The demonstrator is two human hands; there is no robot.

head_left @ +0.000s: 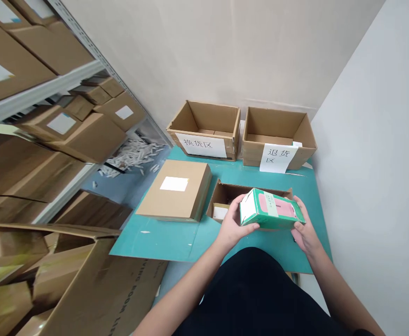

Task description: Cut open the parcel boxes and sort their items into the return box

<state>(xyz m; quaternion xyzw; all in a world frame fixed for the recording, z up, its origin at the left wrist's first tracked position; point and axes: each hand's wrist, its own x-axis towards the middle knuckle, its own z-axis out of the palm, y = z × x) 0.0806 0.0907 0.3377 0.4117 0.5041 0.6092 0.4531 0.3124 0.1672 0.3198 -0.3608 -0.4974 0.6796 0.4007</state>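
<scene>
Between my two hands I hold a green and pink product box (279, 210) with a pale label strip across its top. My left hand (233, 221) grips its white end, thumb along the lower edge. The other end is in my right hand (304, 228), fingers bent round the corner. Under it on the table stands an open carton (234, 190), partly hidden by the product box. Inside that carton, at its left, a small brown box with a white label (220, 213) shows. A closed cardboard box (178, 189) with a white label lies to the left.
Two open cartons with handwritten paper signs, a left one (230, 144) and a right one (251, 151), stand at the back of the green table (162, 240). Shelves (59, 86) of boxes and a large filled carton (120, 284) are at the left. A wall (376, 140) borders the right side.
</scene>
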